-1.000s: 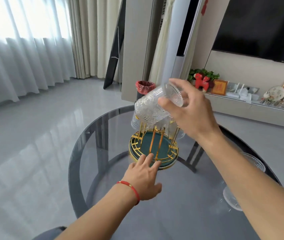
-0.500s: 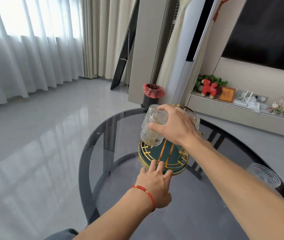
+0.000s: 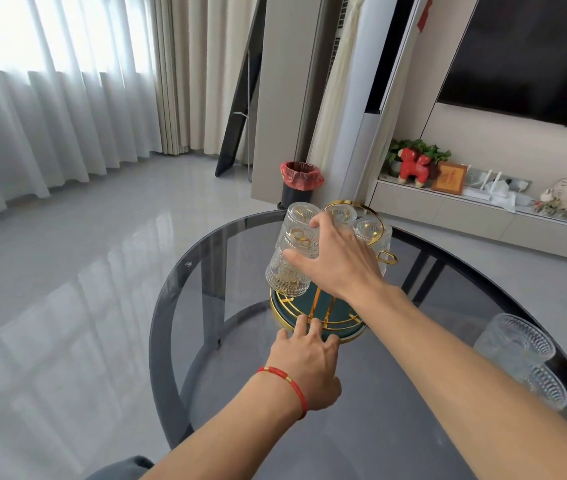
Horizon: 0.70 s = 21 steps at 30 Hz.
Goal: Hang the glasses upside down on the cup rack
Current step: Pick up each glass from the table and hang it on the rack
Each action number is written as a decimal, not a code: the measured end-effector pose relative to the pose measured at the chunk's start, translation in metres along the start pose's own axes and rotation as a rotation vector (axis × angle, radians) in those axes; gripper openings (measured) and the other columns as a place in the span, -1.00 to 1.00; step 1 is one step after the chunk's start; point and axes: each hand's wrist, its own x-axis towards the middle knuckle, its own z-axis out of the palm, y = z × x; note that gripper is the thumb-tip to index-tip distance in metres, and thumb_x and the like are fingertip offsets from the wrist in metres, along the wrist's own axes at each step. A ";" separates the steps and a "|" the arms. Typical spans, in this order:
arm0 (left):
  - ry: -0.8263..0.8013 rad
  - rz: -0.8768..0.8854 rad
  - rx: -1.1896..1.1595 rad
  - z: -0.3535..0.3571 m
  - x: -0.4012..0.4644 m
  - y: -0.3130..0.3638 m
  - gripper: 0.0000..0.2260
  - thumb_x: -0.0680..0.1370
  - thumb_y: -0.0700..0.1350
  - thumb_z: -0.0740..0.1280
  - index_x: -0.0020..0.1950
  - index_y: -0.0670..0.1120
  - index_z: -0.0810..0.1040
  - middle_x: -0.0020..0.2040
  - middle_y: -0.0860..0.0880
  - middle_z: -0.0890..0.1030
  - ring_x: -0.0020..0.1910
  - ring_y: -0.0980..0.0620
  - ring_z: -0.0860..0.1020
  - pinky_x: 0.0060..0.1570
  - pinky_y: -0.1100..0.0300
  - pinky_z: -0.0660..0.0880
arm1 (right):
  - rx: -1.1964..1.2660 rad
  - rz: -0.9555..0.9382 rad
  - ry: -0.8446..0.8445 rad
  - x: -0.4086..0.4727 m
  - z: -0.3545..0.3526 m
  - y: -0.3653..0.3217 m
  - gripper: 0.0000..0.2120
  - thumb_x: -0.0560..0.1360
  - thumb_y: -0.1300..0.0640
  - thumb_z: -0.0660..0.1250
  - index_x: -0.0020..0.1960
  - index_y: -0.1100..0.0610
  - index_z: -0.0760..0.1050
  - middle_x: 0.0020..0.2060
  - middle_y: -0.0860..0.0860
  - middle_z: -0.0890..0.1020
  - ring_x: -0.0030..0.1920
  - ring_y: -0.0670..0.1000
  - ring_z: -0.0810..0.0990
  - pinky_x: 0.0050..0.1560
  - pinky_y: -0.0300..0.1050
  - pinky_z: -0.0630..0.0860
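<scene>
Head view: round smoked-glass table (image 3: 206, 341) carries the gold-wire cup rack (image 3: 316, 317) with green base. Right hand (image 3: 341, 261) curls round an inverted embossed glass (image 3: 290, 268) on the rack, apparently seated on a peg; it screens other hung glasses. Left hand (image 3: 308, 358) presses straight fingers on the base. Ribbed spare glasses (image 3: 521, 355) stand near the right edge.

I see bare surface (image 3: 213, 271) to the left of the cup rack (image 3: 316, 313), so that side is open. My left hand (image 3: 306, 362) presses the rack's near rim, blocking the front. Hung glasses (image 3: 301, 216) crowd the top, my right hand (image 3: 341, 261) among them. Two loose glasses (image 3: 517, 348) stand well off at the surface's right edge, beside my right forearm.
</scene>
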 end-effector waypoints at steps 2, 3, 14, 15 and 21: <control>0.018 -0.011 -0.024 -0.002 0.000 0.002 -0.57 0.60 0.09 0.28 0.38 -0.13 0.39 0.36 -0.21 0.40 0.41 -0.24 0.32 0.24 -0.14 0.45 | 0.024 -0.019 0.009 -0.009 0.000 0.003 -0.43 0.52 -0.32 0.33 0.32 0.05 0.36 0.16 0.05 0.63 0.13 0.16 0.62 -0.07 -0.01 0.44; 0.033 -0.018 -0.048 -0.003 0.001 0.003 -0.59 0.60 0.08 0.28 0.35 -0.13 0.40 0.32 -0.19 0.42 0.36 -0.22 0.36 0.20 -0.12 0.47 | 0.036 -0.034 0.032 -0.015 -0.001 0.005 -0.46 0.54 -0.29 0.32 0.33 0.06 0.37 0.18 0.05 0.63 0.17 0.15 0.60 -0.02 0.00 0.45; 0.422 0.170 -0.378 -0.003 0.010 0.036 -0.62 0.57 -0.06 0.30 0.40 -0.02 0.46 0.24 -0.03 0.57 0.23 -0.06 0.53 0.14 0.13 0.51 | 0.115 -0.044 0.286 -0.131 -0.030 0.090 -0.73 0.54 0.04 0.28 0.19 0.09 0.53 0.07 -0.02 0.63 0.10 0.06 0.56 0.11 0.07 0.53; 0.431 0.195 -0.397 0.000 0.010 0.040 -0.61 0.57 -0.05 0.31 0.41 0.00 0.44 0.29 -0.01 0.54 0.27 -0.03 0.51 0.19 0.16 0.49 | 0.075 -0.034 0.277 -0.144 -0.030 0.102 -0.73 0.52 0.05 0.29 0.19 0.09 0.54 0.06 -0.02 0.63 0.10 0.07 0.57 0.14 0.05 0.51; 0.462 0.214 -0.333 0.013 0.011 0.052 -0.49 0.50 0.01 0.35 0.47 0.03 0.41 0.50 -0.02 0.40 0.53 -0.06 0.21 0.49 0.07 0.29 | -0.097 0.230 0.282 -0.186 -0.049 0.158 -0.59 0.41 0.09 0.50 0.23 0.13 0.56 0.19 0.10 0.58 0.28 0.23 0.48 0.33 0.14 0.32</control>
